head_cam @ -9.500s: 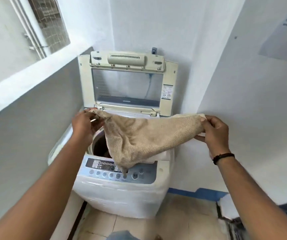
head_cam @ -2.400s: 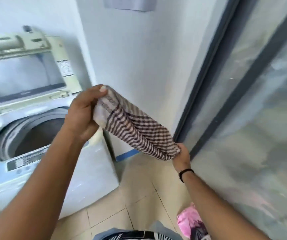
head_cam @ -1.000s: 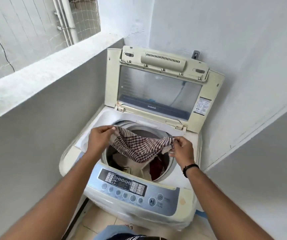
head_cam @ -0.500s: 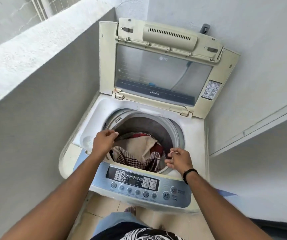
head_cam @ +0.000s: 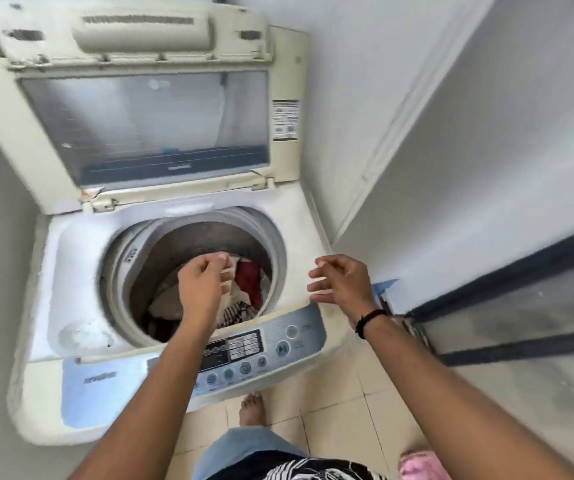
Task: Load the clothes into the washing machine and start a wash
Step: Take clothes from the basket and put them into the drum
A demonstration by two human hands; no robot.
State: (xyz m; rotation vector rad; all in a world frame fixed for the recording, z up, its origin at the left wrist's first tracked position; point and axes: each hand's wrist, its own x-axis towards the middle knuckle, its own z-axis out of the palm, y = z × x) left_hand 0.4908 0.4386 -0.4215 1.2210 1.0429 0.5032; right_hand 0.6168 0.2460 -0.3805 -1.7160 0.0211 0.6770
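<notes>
The checked cloth (head_cam: 235,311) that both hands held stretched over the drum a second ago now lies inside the washing machine (head_cam: 174,299), on top of the beige and red clothes (head_cam: 249,282). The left hand (head_cam: 204,284) hangs above the drum with fingers loosely curled and nothing in them, while the right hand (head_cam: 342,280) is spread open and empty off the machine's right edge. The lid (head_cam: 140,109) stands up; that item looks loaded, so more clothes or the buttons (head_cam: 244,355) come next.
</notes>
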